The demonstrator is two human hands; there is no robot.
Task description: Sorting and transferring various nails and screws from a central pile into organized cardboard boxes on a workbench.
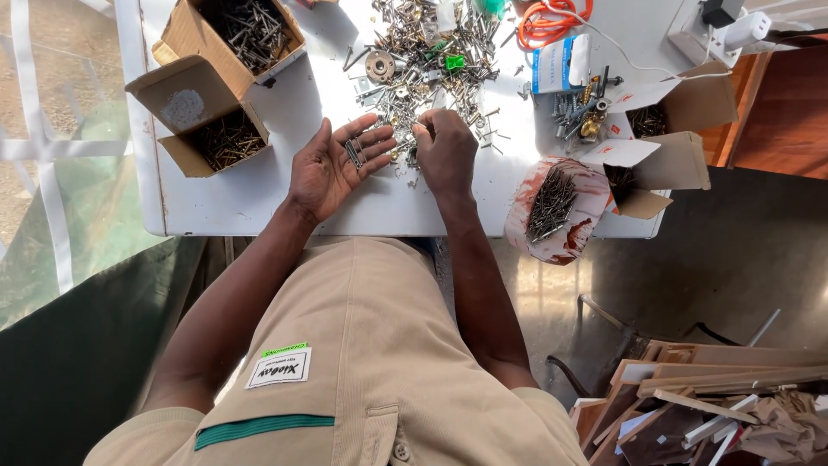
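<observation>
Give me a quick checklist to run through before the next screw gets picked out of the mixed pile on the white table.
1. Left hand open, palm up, level: ok.
2. Few dark screws resting across the left fingers, none slipping off: ok.
3. Right hand at the near edge of the loose heap of mixed metal screws and fittings: ok.
4. Whether the right fingertips already pinch a piece: cannot tell, they are curled under.
5. Open brown cardboard box of dark screws left of the left hand, unblocked: ok.
6. Round white container of long nails overhanging the white table edge: not ok.
</observation>
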